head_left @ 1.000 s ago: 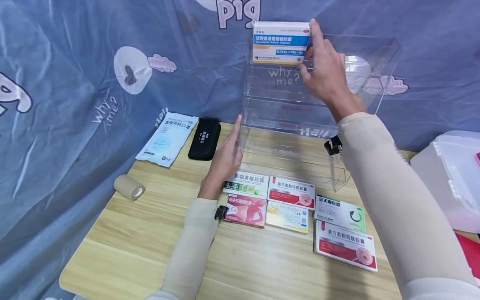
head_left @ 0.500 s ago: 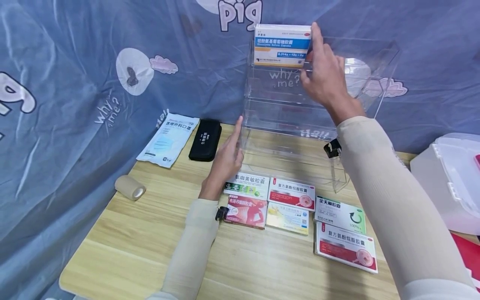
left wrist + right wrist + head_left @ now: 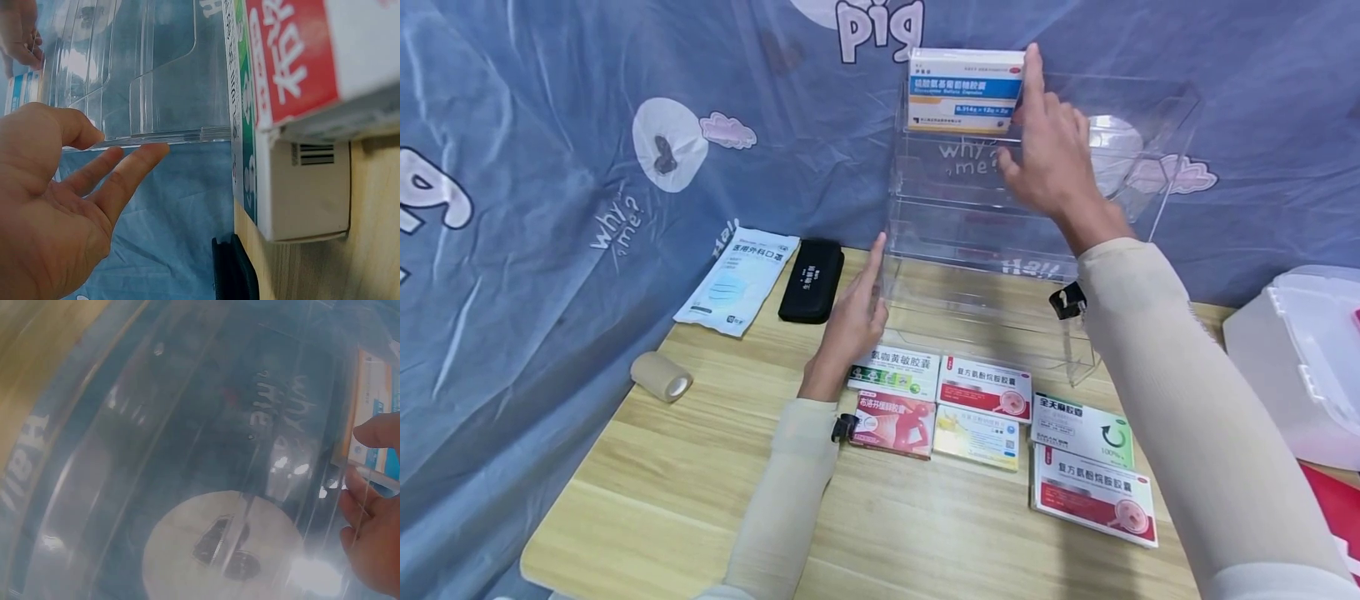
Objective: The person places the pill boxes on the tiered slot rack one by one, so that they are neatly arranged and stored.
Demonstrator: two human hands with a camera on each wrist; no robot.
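My head camera looks forward and down over the table (image 3: 647, 500) from farthest off. The left wrist's sits low and near, tipped sideways, along the clear rack (image 3: 985, 221); the right wrist's, also sideways, faces the curtain (image 3: 535, 350) closely through it. All three share my right hand (image 3: 1051, 154) and the blue-and-white box (image 3: 964, 90).

- Left hand (image 3: 852, 323) and right hand (image 3: 1052, 150): bare.
- Left sleeve (image 3: 775, 500) and right sleeve (image 3: 1195, 400): plain beige, close-fitting.
- Left device (image 3: 844, 427) and right device (image 3: 1066, 301): small, black, wrist-worn.
- Whitish cloth (image 3: 1285, 582) above the right sleeve.
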